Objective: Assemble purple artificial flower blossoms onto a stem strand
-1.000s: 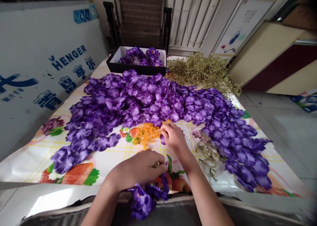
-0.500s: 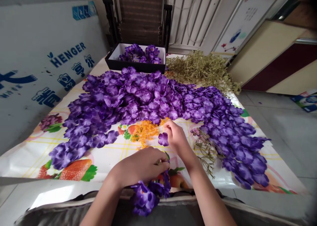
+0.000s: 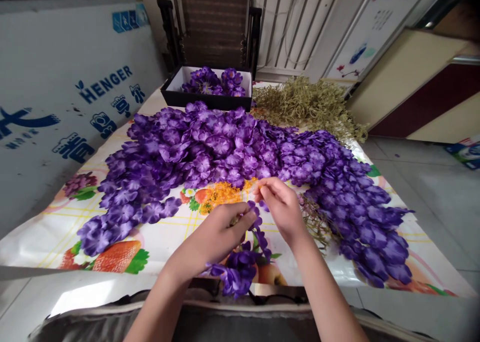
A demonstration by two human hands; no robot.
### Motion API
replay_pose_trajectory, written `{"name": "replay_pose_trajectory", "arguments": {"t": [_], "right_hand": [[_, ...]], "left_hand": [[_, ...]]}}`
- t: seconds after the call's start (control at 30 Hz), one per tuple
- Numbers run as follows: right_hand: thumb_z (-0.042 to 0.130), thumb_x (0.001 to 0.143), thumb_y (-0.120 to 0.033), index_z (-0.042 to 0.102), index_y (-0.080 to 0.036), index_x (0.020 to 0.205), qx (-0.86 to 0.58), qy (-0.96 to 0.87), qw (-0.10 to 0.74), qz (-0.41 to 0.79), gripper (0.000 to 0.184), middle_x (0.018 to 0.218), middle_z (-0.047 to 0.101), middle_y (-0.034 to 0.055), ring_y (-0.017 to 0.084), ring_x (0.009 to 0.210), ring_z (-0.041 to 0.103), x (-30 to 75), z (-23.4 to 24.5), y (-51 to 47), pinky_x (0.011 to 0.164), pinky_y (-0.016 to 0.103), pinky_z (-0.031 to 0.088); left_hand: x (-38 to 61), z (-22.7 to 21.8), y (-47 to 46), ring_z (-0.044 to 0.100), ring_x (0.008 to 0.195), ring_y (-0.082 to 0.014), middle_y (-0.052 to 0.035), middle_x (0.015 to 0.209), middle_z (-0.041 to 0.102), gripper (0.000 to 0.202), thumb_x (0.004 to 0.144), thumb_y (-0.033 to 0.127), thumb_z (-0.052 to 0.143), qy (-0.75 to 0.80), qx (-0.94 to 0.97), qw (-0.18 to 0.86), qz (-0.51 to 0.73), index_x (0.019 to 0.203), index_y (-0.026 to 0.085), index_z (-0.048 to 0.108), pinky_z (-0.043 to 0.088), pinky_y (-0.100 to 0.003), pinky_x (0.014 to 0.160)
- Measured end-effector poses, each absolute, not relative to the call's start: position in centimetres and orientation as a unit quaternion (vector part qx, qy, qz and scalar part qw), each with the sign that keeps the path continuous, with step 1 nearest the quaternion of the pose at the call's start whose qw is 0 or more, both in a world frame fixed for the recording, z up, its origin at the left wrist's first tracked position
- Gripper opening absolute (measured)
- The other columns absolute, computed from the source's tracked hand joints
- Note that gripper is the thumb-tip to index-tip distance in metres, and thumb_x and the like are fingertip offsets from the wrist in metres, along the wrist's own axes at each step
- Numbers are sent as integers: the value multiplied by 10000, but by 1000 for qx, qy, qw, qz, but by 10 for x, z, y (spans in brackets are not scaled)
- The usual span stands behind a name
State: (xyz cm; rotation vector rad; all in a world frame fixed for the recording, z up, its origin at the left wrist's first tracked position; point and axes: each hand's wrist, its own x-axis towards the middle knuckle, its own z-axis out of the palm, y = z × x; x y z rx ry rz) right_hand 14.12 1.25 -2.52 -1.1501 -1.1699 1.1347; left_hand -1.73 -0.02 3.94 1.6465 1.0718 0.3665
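Observation:
My left hand (image 3: pixel 217 232) is closed around the top of a purple flower strand (image 3: pixel 240 269) that hangs down toward the table's near edge. My right hand (image 3: pixel 281 207) is pinched at the strand's upper end, right beside my left fingers, and seems to hold a small purple flower there; it is mostly hidden. Just beyond both hands lies a small heap of orange flower centres (image 3: pixel 221 194). A wide arc of loose purple fabric flowers (image 3: pixel 210 147) covers the table behind them.
A black box (image 3: pixel 208 101) with more purple flowers stands at the far edge. Dry green stems (image 3: pixel 307 107) are piled at the back right; a few stems (image 3: pixel 318 224) lie by my right wrist. A fruit-print tablecloth (image 3: pixel 48 232) covers the table. A chair stands behind.
My right hand left the orange heap and came back toward my left hand. My left hand rose and lifted the strand higher off the table edge.

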Motion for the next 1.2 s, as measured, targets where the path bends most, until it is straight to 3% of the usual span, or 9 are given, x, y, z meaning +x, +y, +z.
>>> {"name": "replay_pose_trajectory", "arguments": {"t": [0.1,0.27,0.43,0.53,0.77,0.97,1.1,1.2], "right_hand": [[569,821,-287,532,-228,914,-450,-435,575,526,116,773,644,2,134,664,610,142,-19,9,699,301,513],[615,791,-261,519,-238,807,-409,-388,593,574,99,770,667,10,147,674,629,142,-10,4,721,326,527],[654,719,-261,557,-259,756,-381,-376,590,605,104,961,669,17,181,899,642,144,-1,0,871,380,497],[678,678,-237,580,-260,718,-378,-368,572,628,109,1014,675,15,198,953,630,145,1,-3,885,392,483],[639,729,-217,618,-231,743,-396,-330,619,593,29,729,589,-1,132,639,550,146,-6,0,661,311,474],[664,724,-220,651,-217,757,-375,-317,613,619,36,682,562,-3,123,625,512,145,-6,0,616,286,436],[693,718,-275,645,-234,843,-354,-299,607,646,140,615,531,-33,113,561,474,144,-4,-1,548,271,383],[718,719,-297,651,-218,785,-341,-294,596,665,122,579,512,-37,107,539,453,144,-3,-1,529,265,356]], "left_hand": [[-17,40,-1,335,526,-87,58,609,366,320,921,402,430,471,657,555,197,691,180,430,269,-212,478],[-16,44,-2,320,512,-79,65,586,348,280,891,358,460,501,607,570,235,680,188,388,262,-204,462],[-16,43,0,323,475,-81,66,534,346,282,864,362,465,519,611,545,245,655,197,374,238,-214,443],[-16,41,1,316,462,-81,69,528,339,285,862,382,466,524,617,528,257,660,198,382,229,-216,432],[-15,37,-1,335,494,-92,60,559,329,298,884,353,465,531,645,486,258,648,201,364,242,-223,460],[-14,36,-2,330,494,-96,59,556,335,285,898,342,455,525,650,488,252,665,202,371,226,-232,467],[-14,33,-1,338,500,-93,57,564,354,285,904,340,455,528,654,482,249,669,196,381,226,-230,471],[-14,32,-1,338,508,-91,57,573,364,285,906,344,451,526,656,478,252,674,189,393,229,-230,474]]}}
